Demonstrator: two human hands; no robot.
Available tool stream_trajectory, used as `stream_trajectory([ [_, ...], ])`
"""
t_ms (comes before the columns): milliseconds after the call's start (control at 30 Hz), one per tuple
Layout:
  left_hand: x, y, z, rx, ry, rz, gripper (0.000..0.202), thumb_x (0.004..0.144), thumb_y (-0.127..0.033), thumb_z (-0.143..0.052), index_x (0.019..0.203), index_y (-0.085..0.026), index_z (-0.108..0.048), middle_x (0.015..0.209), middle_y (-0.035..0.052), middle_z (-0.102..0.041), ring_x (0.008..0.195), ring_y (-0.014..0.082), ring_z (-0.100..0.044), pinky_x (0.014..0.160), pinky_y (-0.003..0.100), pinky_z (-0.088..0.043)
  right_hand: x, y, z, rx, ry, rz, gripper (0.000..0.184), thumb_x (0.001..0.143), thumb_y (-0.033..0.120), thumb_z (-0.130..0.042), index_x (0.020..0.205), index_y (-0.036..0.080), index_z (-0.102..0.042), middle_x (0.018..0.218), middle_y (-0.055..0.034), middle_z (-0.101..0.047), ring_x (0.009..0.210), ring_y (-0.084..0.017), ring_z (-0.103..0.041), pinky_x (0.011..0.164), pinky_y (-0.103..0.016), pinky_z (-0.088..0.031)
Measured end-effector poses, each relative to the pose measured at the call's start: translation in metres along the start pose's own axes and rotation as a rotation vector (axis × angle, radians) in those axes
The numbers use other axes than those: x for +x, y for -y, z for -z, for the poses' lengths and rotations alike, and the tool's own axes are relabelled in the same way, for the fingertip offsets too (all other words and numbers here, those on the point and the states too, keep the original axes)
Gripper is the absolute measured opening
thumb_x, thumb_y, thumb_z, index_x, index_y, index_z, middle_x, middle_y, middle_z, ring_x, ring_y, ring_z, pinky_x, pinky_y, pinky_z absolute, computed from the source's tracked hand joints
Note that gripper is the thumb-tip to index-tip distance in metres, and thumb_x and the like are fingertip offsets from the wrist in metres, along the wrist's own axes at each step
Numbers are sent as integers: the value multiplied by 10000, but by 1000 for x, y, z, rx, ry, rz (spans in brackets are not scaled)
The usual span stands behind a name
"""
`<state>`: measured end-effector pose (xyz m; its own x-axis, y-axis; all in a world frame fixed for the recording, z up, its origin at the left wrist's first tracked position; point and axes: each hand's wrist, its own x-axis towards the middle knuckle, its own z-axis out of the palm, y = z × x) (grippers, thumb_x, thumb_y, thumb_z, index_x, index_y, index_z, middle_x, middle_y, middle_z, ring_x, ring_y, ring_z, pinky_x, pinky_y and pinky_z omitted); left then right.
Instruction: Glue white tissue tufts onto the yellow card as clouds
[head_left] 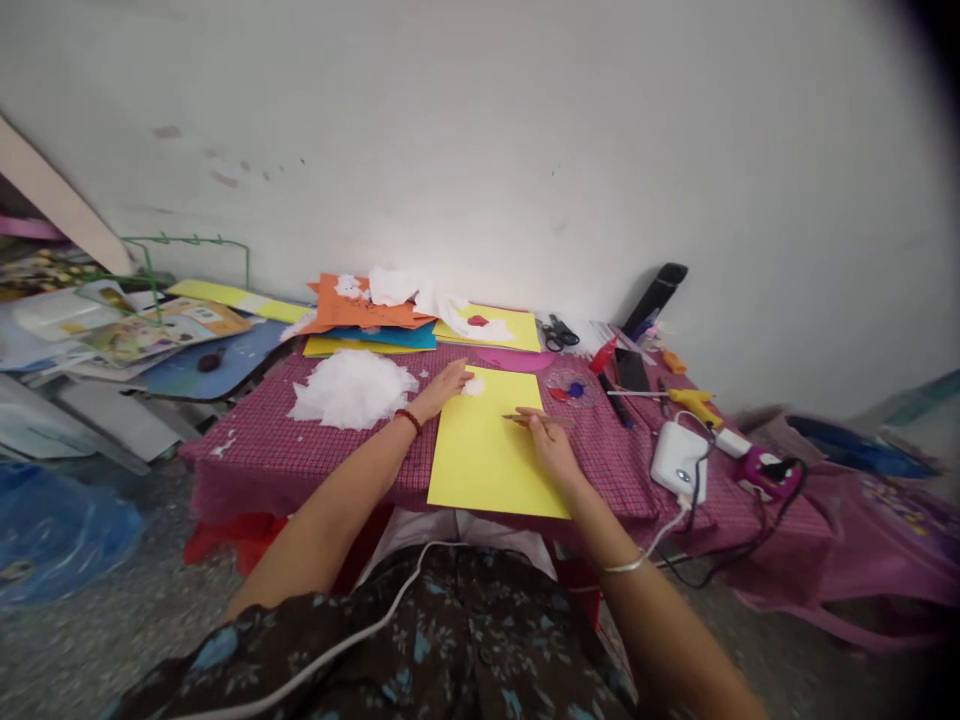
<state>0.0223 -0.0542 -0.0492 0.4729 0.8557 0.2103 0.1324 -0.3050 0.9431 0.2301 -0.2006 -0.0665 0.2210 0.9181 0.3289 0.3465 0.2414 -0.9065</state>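
A sheet of yellow paper point(487, 460) lies on the table in front of me. At its upper left corner rests my left hand point(444, 390), fingers stretched out beside a small white cotton tuft point(474, 386). My right hand point(551, 445) is over the paper's right side, closed around a thin brown pencil point(516, 417) whose tip points left. Whether the tip touches the sheet I cannot tell. To the left of my left hand spreads a large heap of white cotton point(352, 388).
Behind lie coloured sheets point(375, 315), a yellow sheet with a red shape point(478, 321), and scissors point(559, 333). On the right are a clear dish of red and blue paint point(568, 388), a phone point(631, 370), a yellow glue gun point(694, 405), a white power bank point(679, 460) and cables.
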Motion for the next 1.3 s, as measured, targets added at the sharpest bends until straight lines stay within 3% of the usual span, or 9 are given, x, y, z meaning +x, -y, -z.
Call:
stream_trajectory([
  [100, -1, -1, -3, 39, -23, -29, 477, 1000, -405, -337, 1376, -164, -504, 1343, 165, -611, 1282, 223, -561, 1079, 388, -439, 1, 1, -1, -1, 0, 2, 531, 866, 662, -464, 965, 197, -703, 1122, -135, -728, 1012, -250, -690, 976, -441, -504],
  [200, 0, 0, -5, 112, -141, -32, 457, 1015, -371, -266, 1330, -160, -521, 1390, 151, -570, 1278, 195, -553, 1059, 344, -447, 1, 1, 0, -1, 4, 0, 520, 878, 642, -460, 984, 196, -705, 1110, -129, -732, 1017, -247, -690, 977, -437, -505],
  [367, 3, 1, 3, 355, -324, 23, 312, 955, -274, -388, 1098, -129, -623, 1109, 134, -680, 1084, 231, -615, 1004, 417, -464, 0, 3, 2, -12, 14, 7, 480, 890, 613, -462, 949, 208, -712, 1084, -120, -737, 1017, -250, -688, 979, -449, -504],
  [533, -8, -1, 1, 617, -207, -32, 377, 822, -44, -454, 1108, -161, -670, 1137, 108, -677, 1118, 218, -588, 1043, 367, -424, 0, 3, 1, -13, 18, 13, 476, 884, 622, -471, 940, 217, -715, 1056, -113, -743, 994, -251, -693, 959, -444, -514],
  [700, -12, -2, -6, 808, -111, -21, 370, 789, -3, -457, 1017, -143, -712, 1113, 138, -681, 1132, 249, -586, 1040, 383, -417, 0, 4, 0, -8, 13, 5, 507, 875, 640, -477, 975, 203, -713, 1079, -129, -739, 975, -257, -701, 941, -446, -522],
  [833, -12, -5, -5, 878, -157, -22, 541, 816, 0, -393, 1331, -67, -548, 1308, 202, -590, 1243, 261, -531, 1084, 399, -389, -1, 6, 1, -6, 18, 7, 513, 879, 651, -467, 927, 203, -712, 1103, -133, -734, 990, -254, -701, 943, -437, -526],
  [900, -13, -6, -5, 897, -142, -47, 607, 817, 5, -392, 1409, -96, -476, 1409, 176, -528, 1305, 240, -486, 1113, 377, -365, -2, 6, 2, -7, 18, 6, 527, 879, 661, -461, 943, 201, -710, 1087, -132, -738, 981, -251, -703, 937, -433, -529],
  [1067, -11, 1, -6, 928, -49, -46, 418, 825, -32, -439, 1147, -155, -676, 1268, 132, -638, 1225, 248, -551, 1077, 385, -404, -1, 6, 2, -10, 19, -7, 526, 877, 662, -472, 990, 204, -704, 1064, -121, -746, 982, -243, -706, 938, -422, -529],
  [1300, -10, -4, -5, 921, -72, -22, 362, 817, -47, -444, 1093, -129, -663, 1145, 151, -680, 1114, 255, -614, 1001, 389, -466, -3, 1, 4, 56, 2, -39, 538, 857, 675, -499, 1020, 203, -700, 1033, -126, -752, 941, -252, -719, 924, -447, -540],
])
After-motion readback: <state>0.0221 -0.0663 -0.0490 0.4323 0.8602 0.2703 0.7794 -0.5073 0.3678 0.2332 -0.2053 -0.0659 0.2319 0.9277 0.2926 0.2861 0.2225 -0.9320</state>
